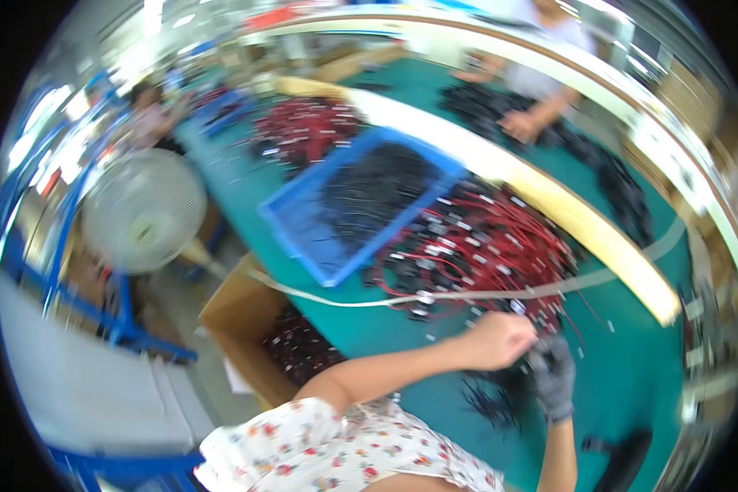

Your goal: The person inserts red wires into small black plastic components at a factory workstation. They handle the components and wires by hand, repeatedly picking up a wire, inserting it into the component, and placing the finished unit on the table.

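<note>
My left hand [500, 338] is bare and closed, its fingertips meeting my right hand over the front of the green table. A grey glove covers my right hand [552, 373], its fingers bent in toward the left. Whatever lies between the fingers is too blurred and small to make out. Just beyond both hands spreads a heap of red and black wires [500, 246] with white connectors. Short black wires [496, 402] lie on the table beside the glove. Behind the heap, a blue tray [295, 246] holds many thin black wires.
A cardboard box [230, 312] with wires inside stands at the table's left edge, near a fan [143, 211]. A pale strap [385, 302] crosses the table. Another red wire heap [307, 127] lies farther back. Across a pale divider [566, 201], a co-worker's hand [521, 127] touches black cables.
</note>
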Available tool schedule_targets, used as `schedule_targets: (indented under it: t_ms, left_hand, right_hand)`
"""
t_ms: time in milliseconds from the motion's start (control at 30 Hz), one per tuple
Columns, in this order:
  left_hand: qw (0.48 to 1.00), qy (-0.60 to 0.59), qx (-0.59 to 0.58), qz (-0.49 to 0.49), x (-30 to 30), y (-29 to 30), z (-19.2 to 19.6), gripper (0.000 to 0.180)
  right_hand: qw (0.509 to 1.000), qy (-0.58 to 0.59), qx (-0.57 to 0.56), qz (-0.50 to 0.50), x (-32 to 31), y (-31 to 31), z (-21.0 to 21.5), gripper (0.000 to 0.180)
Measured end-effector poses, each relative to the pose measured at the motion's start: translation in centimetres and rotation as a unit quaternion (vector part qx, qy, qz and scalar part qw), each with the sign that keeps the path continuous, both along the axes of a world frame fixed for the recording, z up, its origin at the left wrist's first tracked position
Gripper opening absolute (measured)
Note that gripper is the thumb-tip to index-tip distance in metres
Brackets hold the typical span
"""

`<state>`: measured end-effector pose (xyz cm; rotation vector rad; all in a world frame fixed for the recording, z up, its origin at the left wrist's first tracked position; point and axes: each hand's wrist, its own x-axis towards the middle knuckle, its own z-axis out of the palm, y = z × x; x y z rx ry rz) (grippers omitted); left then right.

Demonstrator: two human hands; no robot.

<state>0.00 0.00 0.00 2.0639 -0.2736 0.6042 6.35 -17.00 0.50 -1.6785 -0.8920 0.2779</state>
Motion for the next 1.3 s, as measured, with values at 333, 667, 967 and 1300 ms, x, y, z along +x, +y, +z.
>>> schedule_targets:
  t_ms: [333,667,967,1300]
  left_hand:
    - [0.979,-0.111,0.159,0.057,-0.5,0.9,-0.2,0.014]
    - [0.995,-0.068,0.011,0.075,-1.3,1.8,2.1,0.008]
    - [0.823,0.223,-0.449,-0.267,-1.0,2.0,3.0,0.029]
    - [0.732,0.290,-0.551,-0.276,-1.0,2.0,2.7,0.028]
  right_hand:
    - [0.998,-0.002,-0.050,-0.038,-0.1,1.7,-0.2,0.010]
    - [0.976,-0.165,-0.144,-0.010,0.4,1.4,4.9,0.009]
    - [0.998,0.044,-0.044,-0.002,0.4,2.6,5.2,0.014]
    - [0.977,0.196,0.007,0.081,0.6,2.6,5.0,0.012]
